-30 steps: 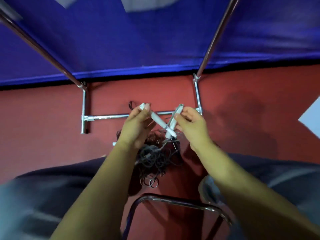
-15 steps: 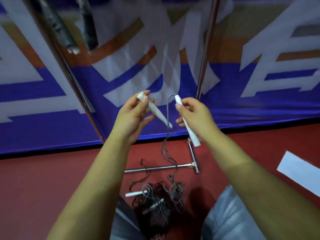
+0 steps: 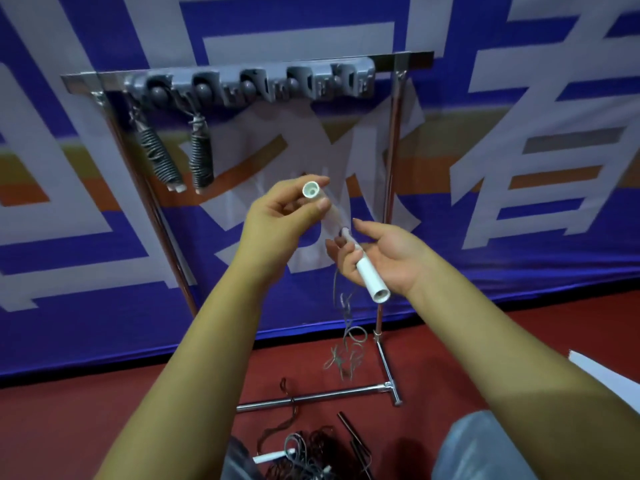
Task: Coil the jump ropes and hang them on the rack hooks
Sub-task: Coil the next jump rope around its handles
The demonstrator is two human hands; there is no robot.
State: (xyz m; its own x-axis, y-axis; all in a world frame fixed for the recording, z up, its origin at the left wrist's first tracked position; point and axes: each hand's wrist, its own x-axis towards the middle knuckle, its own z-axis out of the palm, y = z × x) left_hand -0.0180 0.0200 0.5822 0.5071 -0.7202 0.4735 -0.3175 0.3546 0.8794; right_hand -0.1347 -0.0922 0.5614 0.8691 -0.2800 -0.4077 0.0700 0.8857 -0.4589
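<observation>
My left hand [image 3: 277, 223] pinches one white rope handle [image 3: 313, 192] between thumb and fingers, its round end facing me. My right hand [image 3: 384, 258] lies palm up, and the second white handle [image 3: 367, 273] rests across its loosely curled fingers. The thin grey rope [image 3: 348, 337] hangs from the handles down toward the floor in loose kinks. Ahead stands the metal rack [image 3: 393, 188] with a grey hook strip [image 3: 263, 85] along its top bar. Two coiled ropes [image 3: 180, 154] hang from the left hooks.
A tangled pile of dark ropes [image 3: 304, 452] with a white handle [image 3: 273, 456] lies on the red floor by my knees. The rack's base bar [image 3: 311, 398] crosses the floor. A blue and white banner [image 3: 519, 168] hangs behind. White paper [image 3: 609, 372] lies at right.
My view has tilted up from the floor to the rack top. Both hands lifted the handles, the rope rose off the pile, and my right hand turned palm up.
</observation>
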